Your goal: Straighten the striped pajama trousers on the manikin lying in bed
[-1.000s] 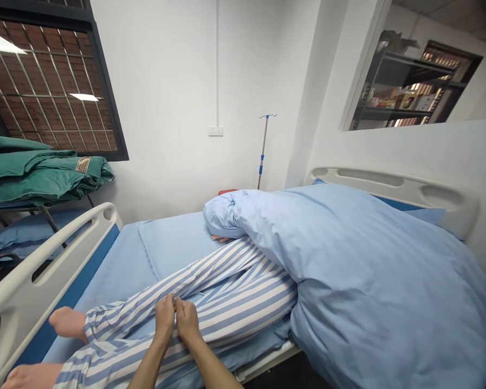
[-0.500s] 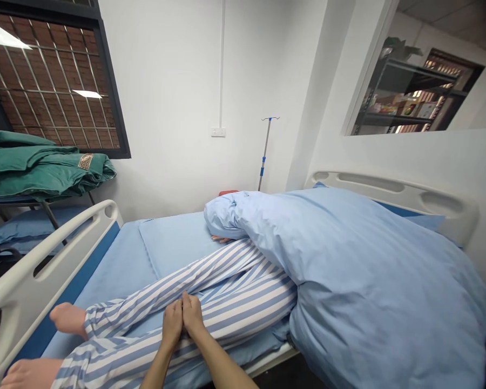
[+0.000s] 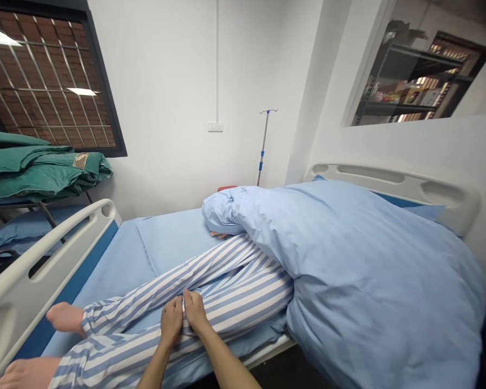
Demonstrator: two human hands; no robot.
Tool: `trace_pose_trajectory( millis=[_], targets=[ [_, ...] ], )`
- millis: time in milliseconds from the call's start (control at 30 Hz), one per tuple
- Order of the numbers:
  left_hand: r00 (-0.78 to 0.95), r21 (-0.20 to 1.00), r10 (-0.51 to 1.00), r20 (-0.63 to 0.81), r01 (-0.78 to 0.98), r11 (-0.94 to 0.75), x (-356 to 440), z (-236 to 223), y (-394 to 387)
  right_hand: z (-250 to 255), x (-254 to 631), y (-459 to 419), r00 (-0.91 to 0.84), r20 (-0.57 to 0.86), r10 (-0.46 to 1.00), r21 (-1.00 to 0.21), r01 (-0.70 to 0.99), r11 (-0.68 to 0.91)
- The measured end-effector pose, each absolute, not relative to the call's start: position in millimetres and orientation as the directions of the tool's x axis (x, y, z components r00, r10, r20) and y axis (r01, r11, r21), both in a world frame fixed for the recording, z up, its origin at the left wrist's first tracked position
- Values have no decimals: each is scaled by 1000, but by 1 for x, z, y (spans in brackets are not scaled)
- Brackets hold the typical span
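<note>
Left hand [image 3: 171, 322] and right hand [image 3: 195, 312]: side by side, fingertips on striped trousers [image 3: 235, 302], grip on the cloth cannot be told. Trousers: on the legs of a lying figure, between the hands and blue duvet [image 3: 372, 270]. Also: bare foot [image 3: 65, 317] near white bed rail [image 3: 36, 259]; IV pole [image 3: 263, 146] by wall; green blankets [image 3: 32, 167] on rack.

upper body under blue duvet [image 3: 372, 281], lower foot [image 3: 28, 374] cut by edge, shelf items [image 3: 409, 97] seemingly too small
</note>
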State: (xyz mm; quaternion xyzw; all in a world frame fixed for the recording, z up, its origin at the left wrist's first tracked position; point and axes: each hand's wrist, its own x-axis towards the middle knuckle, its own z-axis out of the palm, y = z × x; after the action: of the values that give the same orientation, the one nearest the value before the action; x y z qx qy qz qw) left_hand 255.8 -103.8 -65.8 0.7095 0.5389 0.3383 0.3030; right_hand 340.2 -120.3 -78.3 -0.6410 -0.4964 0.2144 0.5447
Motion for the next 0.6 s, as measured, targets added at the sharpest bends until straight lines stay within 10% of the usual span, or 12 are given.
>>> trace_pose_trajectory(
  millis=[300,600],
  targets=[
    [-17,918,993,118,384,-103,282,-48,-101,-78,344,-116,414,261,872,-946,287,147],
    [119,771,976,182,599,-217,277,-68,-110,-71,350,-116,424,195,884,-962,257,89]
  ],
)
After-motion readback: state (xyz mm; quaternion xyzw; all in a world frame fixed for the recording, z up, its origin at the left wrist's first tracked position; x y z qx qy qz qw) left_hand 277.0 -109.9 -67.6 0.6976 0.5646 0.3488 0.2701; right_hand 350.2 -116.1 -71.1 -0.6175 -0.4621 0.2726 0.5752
